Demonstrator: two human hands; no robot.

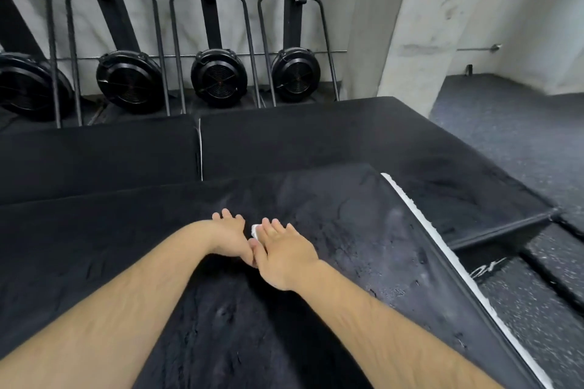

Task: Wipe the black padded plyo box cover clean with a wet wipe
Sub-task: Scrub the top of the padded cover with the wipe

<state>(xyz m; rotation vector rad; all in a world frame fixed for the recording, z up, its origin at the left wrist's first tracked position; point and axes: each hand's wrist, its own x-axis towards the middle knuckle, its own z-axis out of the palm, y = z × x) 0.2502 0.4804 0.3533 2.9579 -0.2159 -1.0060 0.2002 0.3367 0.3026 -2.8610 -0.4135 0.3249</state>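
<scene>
Both forearms reach forward over the near box. The left hand and right hand lie side by side, palms down on the plyo box cover, and seem to touch at the thumbs.

The wet wipe sits in the small gap between them. Only a white corner shows past the thumb side of the right hand, so most of it is under that palm. The right hand's fingers are straight and flat, pressing the wipe down rather than curling round it. The left hand's fingers are also spread and released, resting bare on the padding and holding nothing. The right hand is therefore the one carrying the wipe, with the left just beside it as a brace.

The cover's long run goes left to right across the view. From the wipe, the greyest, most scuffed padding lies ahead and to the right, toward the sloping edge with the white strip. I judge the next stroke heads that way, with nothing on the cover to block it.

Beyond, a second padded box butts against another at a white seam. Farther back, flywheel machines line the wall. A concrete pillar and rubber floor lie to the right.
</scene>
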